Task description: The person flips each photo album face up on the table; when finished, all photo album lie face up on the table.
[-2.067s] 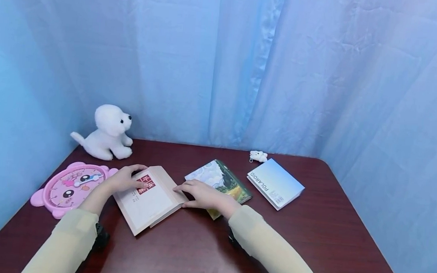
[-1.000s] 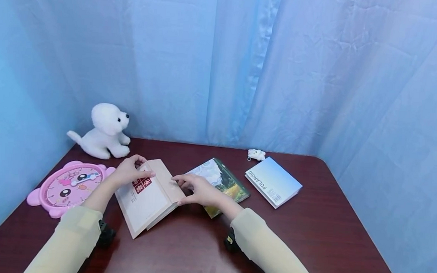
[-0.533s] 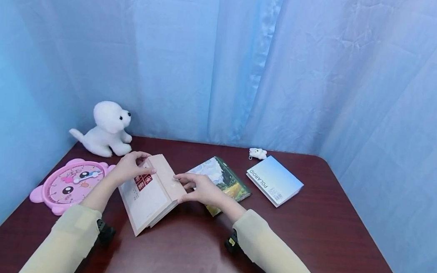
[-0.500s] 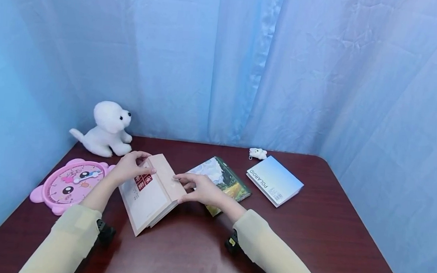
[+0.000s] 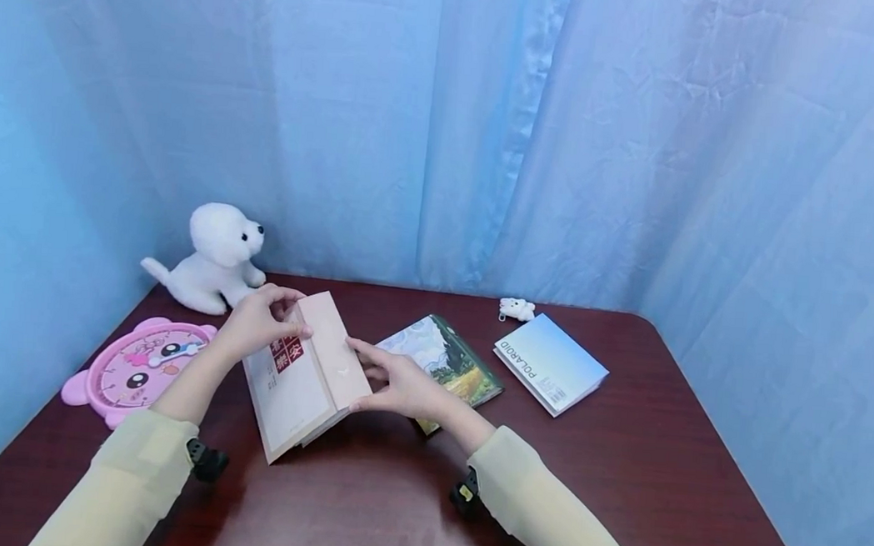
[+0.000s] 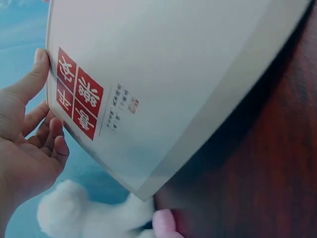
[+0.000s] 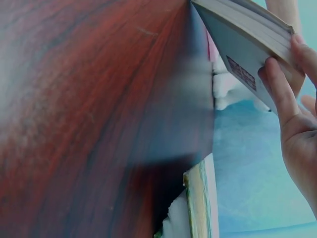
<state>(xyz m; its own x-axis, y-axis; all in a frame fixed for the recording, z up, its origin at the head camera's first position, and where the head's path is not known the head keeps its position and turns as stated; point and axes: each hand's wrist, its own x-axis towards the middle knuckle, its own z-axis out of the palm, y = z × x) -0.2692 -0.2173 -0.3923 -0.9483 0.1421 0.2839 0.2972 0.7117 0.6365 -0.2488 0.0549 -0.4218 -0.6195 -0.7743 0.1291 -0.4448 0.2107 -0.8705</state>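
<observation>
A cream book with a red block of characters on its cover is tilted up over the table, its lower corner near the tabletop. My left hand pinches its far edge; in the left wrist view the thumb lies at the cover's edge and the curled fingers sit behind. My right hand grips the near right side, and the right wrist view shows thumb and fingers either side of the book. Just behind my right hand lies a book with a painted landscape cover.
A pink bear-shaped clock lies left of the book, with a white plush dog behind it. To the right are a blue-white POLAROID album and a small white plush charm. Blue curtains stand along the table's back edge.
The cream book has risen from lying nearly flat to a steeper tilt, with both hands moving up along with it. My left thumb has shifted from the red block to the cover's edge.
</observation>
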